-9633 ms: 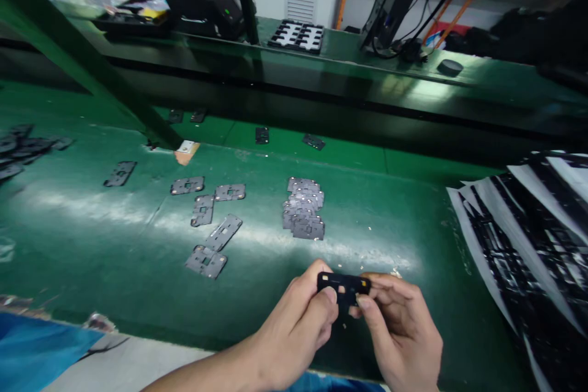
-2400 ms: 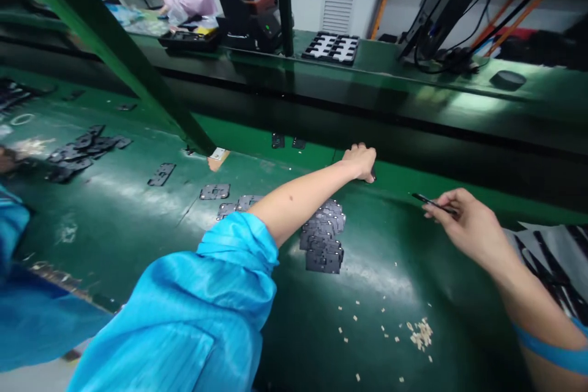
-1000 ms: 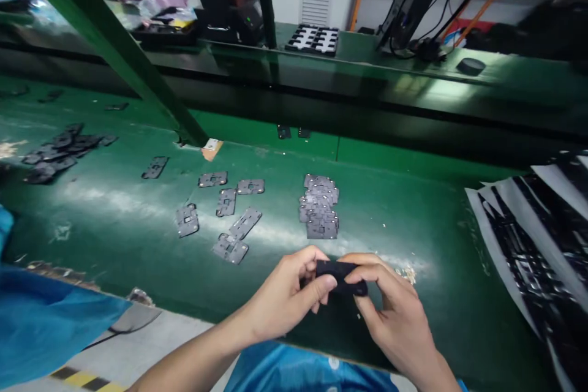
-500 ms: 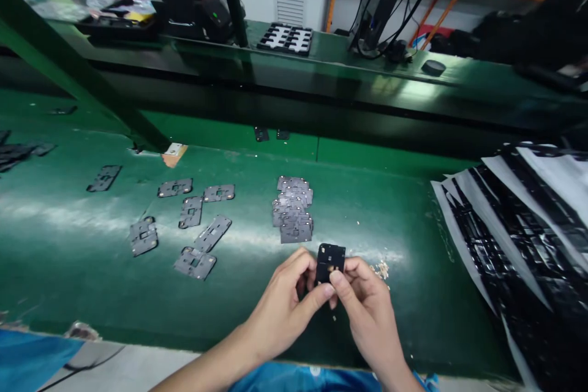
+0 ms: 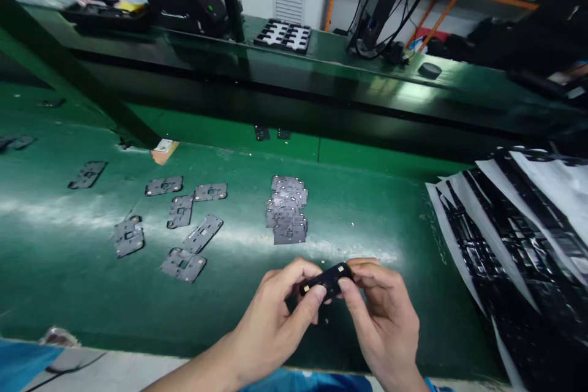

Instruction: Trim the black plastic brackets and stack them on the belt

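Between my hands is a small black plastic plate (image 5: 331, 278), tilted, with pale little pads at its ends. My left hand (image 5: 287, 306) is closed on its left end, thumb on top. My right hand (image 5: 381, 309) pinches the other end between thumb and fingers. Beyond them on the green table (image 5: 248, 300) lies an overlapping stack of similar dark plates (image 5: 289, 233). To the left several loose dark plates are scattered, among them one plate (image 5: 184, 264) nearest my left forearm. The undersides of my fingers are hidden.
At the right lie black sheets with white strips (image 5: 482, 257). A green post (image 5: 78, 73) slants down at the left. A raised shelf (image 5: 331, 67) crosses the back, carrying a black-and-white tray (image 5: 282, 35) and a round black object (image 5: 430, 70).
The plate in my hands has turned from upright to nearly sideways and sits slightly lower. My right hand has moved a little to the right. The view has shifted slightly.
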A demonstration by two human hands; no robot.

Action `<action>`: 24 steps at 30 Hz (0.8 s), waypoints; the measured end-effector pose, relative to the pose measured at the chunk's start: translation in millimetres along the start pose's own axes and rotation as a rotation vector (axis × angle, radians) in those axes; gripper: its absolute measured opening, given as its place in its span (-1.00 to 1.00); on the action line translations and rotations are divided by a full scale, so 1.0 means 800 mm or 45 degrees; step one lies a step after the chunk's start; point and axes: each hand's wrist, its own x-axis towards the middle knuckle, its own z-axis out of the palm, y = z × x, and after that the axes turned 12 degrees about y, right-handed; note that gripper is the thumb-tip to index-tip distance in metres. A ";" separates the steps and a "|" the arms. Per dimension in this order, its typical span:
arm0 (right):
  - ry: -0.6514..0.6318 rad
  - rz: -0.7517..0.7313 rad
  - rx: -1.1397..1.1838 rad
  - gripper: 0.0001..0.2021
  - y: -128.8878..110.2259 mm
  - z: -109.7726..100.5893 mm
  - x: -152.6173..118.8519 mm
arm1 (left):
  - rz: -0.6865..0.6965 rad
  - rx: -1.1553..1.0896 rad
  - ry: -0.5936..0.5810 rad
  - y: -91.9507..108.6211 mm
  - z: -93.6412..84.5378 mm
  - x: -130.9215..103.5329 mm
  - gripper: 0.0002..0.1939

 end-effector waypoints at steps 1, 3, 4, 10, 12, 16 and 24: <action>-0.018 -0.064 -0.026 -0.69 0.000 -0.001 0.000 | 0.035 0.043 0.009 0.001 -0.001 -0.001 -0.79; -0.083 -0.153 -0.074 -0.68 -0.001 -0.005 0.002 | 0.094 0.169 -0.004 0.006 -0.004 -0.003 -0.79; -0.108 -0.184 -0.086 -0.67 -0.003 -0.006 0.004 | 0.116 0.232 -0.019 0.009 -0.006 -0.004 -0.79; -0.062 -0.302 -0.134 -0.64 -0.012 -0.009 0.004 | 0.132 0.328 -0.083 0.019 -0.007 -0.012 -0.75; -0.045 -0.322 -0.157 -0.63 -0.013 -0.010 0.001 | 0.109 0.307 -0.078 0.020 -0.004 -0.014 -0.74; -0.014 -0.363 -0.206 -0.62 -0.015 -0.013 -0.002 | 0.061 0.220 -0.068 0.019 0.003 -0.016 -0.72; 0.008 -0.387 -0.250 -0.64 -0.016 -0.015 -0.004 | 0.052 0.021 -0.145 0.011 0.007 -0.015 -0.71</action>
